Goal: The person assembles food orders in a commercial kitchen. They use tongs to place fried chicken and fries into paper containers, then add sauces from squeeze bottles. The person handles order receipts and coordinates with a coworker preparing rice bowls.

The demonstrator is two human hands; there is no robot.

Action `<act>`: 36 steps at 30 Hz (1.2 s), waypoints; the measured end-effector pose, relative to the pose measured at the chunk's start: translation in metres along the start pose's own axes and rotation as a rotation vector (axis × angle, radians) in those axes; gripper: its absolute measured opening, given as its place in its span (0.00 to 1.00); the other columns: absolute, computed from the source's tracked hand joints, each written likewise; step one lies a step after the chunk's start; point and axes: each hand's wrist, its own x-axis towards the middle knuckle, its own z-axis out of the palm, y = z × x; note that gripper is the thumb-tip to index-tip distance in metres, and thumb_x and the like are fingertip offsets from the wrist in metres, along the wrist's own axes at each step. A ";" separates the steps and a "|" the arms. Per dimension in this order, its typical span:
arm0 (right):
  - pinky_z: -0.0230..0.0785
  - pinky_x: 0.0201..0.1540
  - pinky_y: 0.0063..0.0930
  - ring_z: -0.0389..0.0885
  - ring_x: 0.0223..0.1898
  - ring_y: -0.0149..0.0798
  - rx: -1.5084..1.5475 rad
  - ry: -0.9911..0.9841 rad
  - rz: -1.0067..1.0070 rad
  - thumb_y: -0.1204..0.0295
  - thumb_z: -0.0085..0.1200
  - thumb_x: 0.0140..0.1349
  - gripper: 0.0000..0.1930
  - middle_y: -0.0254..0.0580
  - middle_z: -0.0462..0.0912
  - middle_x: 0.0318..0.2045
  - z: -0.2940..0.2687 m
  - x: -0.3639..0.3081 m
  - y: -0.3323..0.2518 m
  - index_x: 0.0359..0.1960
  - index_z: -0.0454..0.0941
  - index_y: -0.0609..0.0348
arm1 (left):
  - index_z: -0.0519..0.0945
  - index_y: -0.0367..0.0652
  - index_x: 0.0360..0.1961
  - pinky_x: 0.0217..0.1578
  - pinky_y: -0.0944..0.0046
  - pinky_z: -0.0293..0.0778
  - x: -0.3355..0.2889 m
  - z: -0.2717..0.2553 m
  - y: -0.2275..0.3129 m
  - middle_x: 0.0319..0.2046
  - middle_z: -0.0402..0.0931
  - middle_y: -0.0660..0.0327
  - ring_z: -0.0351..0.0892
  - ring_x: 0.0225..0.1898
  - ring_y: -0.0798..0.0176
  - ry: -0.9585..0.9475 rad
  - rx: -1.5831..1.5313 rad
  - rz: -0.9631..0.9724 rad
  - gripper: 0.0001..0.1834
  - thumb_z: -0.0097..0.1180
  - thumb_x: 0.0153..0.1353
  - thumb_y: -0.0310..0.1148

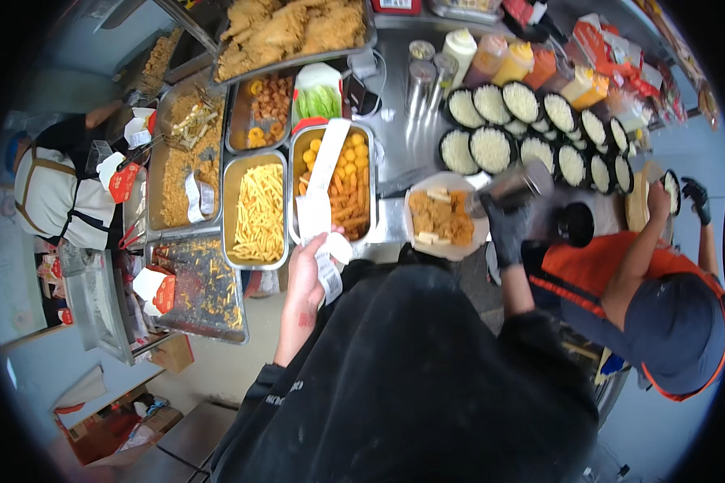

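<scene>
My bare left hand [304,264] is closed on a long strip of white receipt paper [328,157], which stretches up over a metal tray of yellow balls and brown fried sticks [351,211]. My right hand [506,232], in a black glove, grips a metal shaker [520,190], blurred and tilted with its end near a white paper box [447,249]. In that open box lie fried chicken pieces [441,216] and pale sticks. Beside my left hand stands a metal tray of French fries [254,213].
Bowls of rice [491,150] crowd the right of the counter below several sauce bottles [459,53]. Fried chicken fills a tray [294,32] at the back. A co-worker in a cap [675,334] works close at right; another person [72,189] stands at far left.
</scene>
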 end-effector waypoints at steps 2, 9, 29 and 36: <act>0.73 0.50 0.31 0.78 0.49 0.37 0.109 -0.038 -0.022 0.75 0.73 0.49 0.35 0.47 0.78 0.49 -0.017 -0.011 0.013 0.57 0.67 0.66 | 0.75 0.30 0.52 0.41 0.63 0.76 0.005 0.007 0.005 0.44 0.82 0.51 0.82 0.43 0.59 -0.017 -0.001 0.019 0.16 0.49 0.67 0.29; 0.71 0.53 0.31 0.76 0.50 0.38 -0.002 0.028 -0.065 0.73 0.74 0.49 0.37 0.46 0.75 0.51 -0.033 -0.036 0.029 0.59 0.64 0.64 | 0.76 0.32 0.52 0.46 0.60 0.75 0.009 -0.001 0.000 0.46 0.81 0.52 0.82 0.45 0.56 -0.056 0.050 0.043 0.18 0.50 0.66 0.32; 0.75 0.57 0.49 0.79 0.53 0.47 1.333 -0.451 1.036 0.58 0.37 0.71 0.22 0.47 0.79 0.53 0.251 0.123 0.010 0.55 0.73 0.58 | 0.74 0.32 0.53 0.42 0.58 0.76 -0.012 -0.016 -0.021 0.44 0.81 0.51 0.82 0.44 0.54 0.089 -0.027 0.063 0.17 0.48 0.67 0.31; 0.74 0.56 0.45 0.78 0.53 0.50 1.370 -0.517 1.042 0.62 0.48 0.65 0.24 0.52 0.77 0.53 0.293 0.146 -0.015 0.59 0.70 0.62 | 0.76 0.35 0.50 0.37 0.60 0.75 -0.025 -0.017 -0.022 0.42 0.82 0.54 0.82 0.38 0.57 0.143 -0.033 0.115 0.16 0.50 0.65 0.33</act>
